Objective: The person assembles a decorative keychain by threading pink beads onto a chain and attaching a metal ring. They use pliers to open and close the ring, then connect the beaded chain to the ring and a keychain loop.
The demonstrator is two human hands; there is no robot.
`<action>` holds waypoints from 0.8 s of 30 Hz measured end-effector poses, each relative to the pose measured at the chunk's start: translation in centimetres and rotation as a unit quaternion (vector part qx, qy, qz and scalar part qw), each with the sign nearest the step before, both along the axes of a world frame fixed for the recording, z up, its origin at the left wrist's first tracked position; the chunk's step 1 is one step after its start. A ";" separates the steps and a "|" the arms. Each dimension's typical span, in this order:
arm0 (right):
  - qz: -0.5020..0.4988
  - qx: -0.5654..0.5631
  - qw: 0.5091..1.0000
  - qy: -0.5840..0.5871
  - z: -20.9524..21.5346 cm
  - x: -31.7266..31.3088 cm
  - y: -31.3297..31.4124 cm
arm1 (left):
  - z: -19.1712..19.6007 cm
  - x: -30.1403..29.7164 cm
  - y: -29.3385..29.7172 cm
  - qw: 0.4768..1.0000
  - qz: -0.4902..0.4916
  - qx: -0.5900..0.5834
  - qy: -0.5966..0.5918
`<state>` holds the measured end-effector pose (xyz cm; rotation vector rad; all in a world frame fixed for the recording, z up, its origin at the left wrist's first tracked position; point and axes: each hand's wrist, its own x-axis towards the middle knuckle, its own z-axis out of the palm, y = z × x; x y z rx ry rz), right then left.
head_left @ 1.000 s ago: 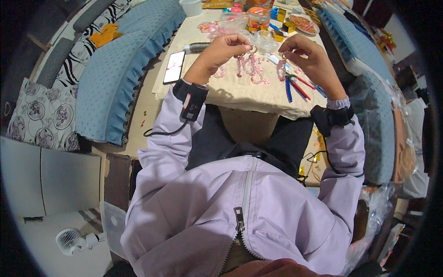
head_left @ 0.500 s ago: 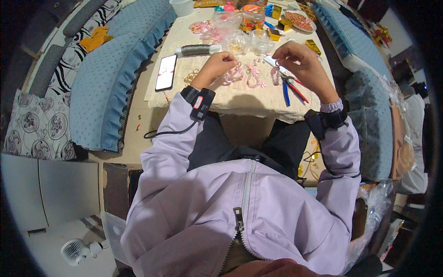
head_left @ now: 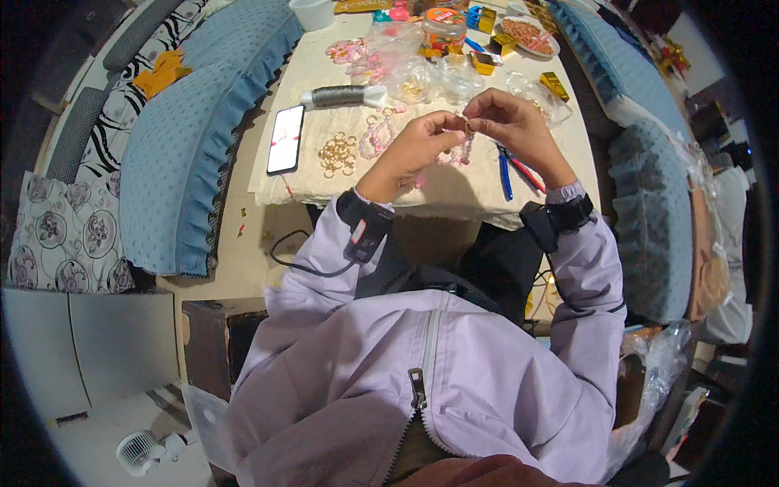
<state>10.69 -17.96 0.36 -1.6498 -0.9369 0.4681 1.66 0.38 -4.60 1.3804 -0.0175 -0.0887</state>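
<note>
My left hand point(head_left: 422, 146) and my right hand point(head_left: 515, 126) meet over the table, thumbs and fingers pinched together. A small gold ring point(head_left: 468, 125) shows between their fingertips. From there a pink bead strand point(head_left: 466, 151) hangs down, partly hidden behind my left hand. How the ring and strand are joined is too small to make out. Left of my left hand lie more pink bead strands point(head_left: 375, 140) with gold rings, and a pile of gold rings point(head_left: 337, 154). Pliers point(head_left: 519, 172) with one blue and one red handle lie below my right hand.
On the cloth-covered table point(head_left: 276, 188) are a lit phone point(head_left: 285, 140), a wrapped grey roll point(head_left: 339, 96), clear plastic bags point(head_left: 410, 81), a plastic jar point(head_left: 444, 32), small gold boxes point(head_left: 555, 85) and a plate of reddish pieces point(head_left: 529, 36). Blue-covered seats point(head_left: 195, 154) flank it.
My left hand has moved right and slightly nearer, from beside the bead strands to my right hand. The right hand shifted slightly left with the strand. Their fingertips now meet.
</note>
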 end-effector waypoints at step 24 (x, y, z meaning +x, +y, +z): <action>-0.023 0.076 0.988 0.135 -7.2 2.6 -0.8 | -4.2 3.5 0.2 0.985 -0.025 -0.153 0.081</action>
